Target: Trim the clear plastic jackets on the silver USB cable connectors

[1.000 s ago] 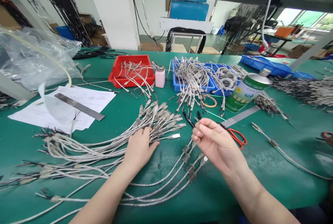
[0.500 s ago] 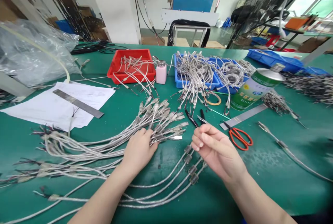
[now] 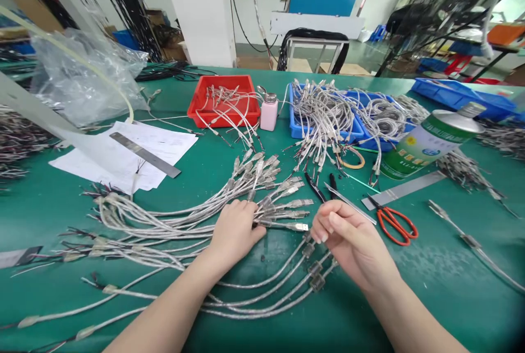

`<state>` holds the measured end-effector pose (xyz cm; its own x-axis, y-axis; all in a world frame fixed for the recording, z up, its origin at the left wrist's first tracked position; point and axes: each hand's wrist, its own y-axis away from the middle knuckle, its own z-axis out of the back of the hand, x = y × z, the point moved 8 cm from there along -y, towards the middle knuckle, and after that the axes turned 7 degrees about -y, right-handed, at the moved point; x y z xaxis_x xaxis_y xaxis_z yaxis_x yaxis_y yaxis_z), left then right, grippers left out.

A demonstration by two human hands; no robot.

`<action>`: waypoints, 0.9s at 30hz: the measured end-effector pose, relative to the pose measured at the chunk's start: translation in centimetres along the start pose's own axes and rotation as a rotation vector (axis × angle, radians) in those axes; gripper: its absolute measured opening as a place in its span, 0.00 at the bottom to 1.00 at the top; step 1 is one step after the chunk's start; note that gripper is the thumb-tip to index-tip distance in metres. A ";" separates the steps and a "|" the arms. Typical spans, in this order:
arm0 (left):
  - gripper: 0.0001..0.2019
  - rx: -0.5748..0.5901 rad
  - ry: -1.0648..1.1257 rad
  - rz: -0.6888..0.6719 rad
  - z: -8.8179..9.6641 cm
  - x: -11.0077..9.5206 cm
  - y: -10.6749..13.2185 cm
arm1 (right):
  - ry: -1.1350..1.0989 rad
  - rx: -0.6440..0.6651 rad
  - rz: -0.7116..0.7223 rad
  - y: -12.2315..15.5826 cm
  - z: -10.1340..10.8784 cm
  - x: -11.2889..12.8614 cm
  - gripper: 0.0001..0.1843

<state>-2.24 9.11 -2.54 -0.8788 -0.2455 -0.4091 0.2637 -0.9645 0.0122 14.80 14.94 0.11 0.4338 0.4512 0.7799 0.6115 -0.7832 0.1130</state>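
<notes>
A fan of silver braided USB cables (image 3: pixel 184 222) lies across the green table (image 3: pixel 430 287), plugs pointing right. My left hand (image 3: pixel 235 231) rests on this bundle with its fingers curled over the cables just behind the plugs; one plug (image 3: pixel 301 227) sticks out past the fingertips. My right hand (image 3: pixel 348 238) hovers a little to the right, fingers closed in a pinch; what they hold is too small to make out. Under it lie a few cables with dark ferrite blocks (image 3: pixel 316 282). Thin tweezers (image 3: pixel 348 201) and black-handled cutters (image 3: pixel 315 188) lie just beyond its fingertips.
Red-handled scissors (image 3: pixel 394 223) and a steel ruler (image 3: pixel 404 189) lie right of my hands. A tipped green can (image 3: pixel 430 140), blue trays of cables (image 3: pixel 295 123), a red tray (image 3: pixel 197 107) and a pink bottle (image 3: pixel 268 112) stand behind. Papers with a ruler (image 3: pixel 143 154) and a plastic bag (image 3: pixel 82 80) are left.
Both hands stay on the same spot of the table; my left fingers have shifted slightly along the cables near the plugs. The view has swung a little to the left.
</notes>
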 end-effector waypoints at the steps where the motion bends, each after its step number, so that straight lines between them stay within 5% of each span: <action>1: 0.05 -0.008 0.048 0.014 0.2 0.2 0.0 | 0.008 0.010 -0.001 0.0 0.0 0.0 0.06; 7: 0.08 0.034 0.474 0.028 1.7 0.4 0.1 | 0.233 0.161 -0.159 0.0 -0.5 -1.9 0.11; 11: 0.12 0.158 1.001 -0.044 2.3 -0.7 0.4 | 0.360 0.232 -0.242 -0.2 -0.9 -3.8 0.13; 17: 0.09 0.325 1.462 0.027 1.4 -1.0 1.1 | 0.507 0.271 -0.276 -1.0 -2.1 -4.7 0.17; 21: 0.14 0.342 1.611 -0.001 1.9 -1.2 1.3 | 0.654 0.199 -0.306 -3.1 -1.6 -5.2 0.15; 27: 0.12 0.258 1.640 -0.045 2.9 -1.1 1.3 | 0.537 0.109 -0.278 -8.6 -1.9 -6.7 0.11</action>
<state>-2.10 7.87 0.56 0.4856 -0.0239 -0.8739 0.0362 -0.9982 0.0474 5.37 17.81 -4.91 -0.1284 0.3319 0.9345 0.7306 -0.6056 0.3154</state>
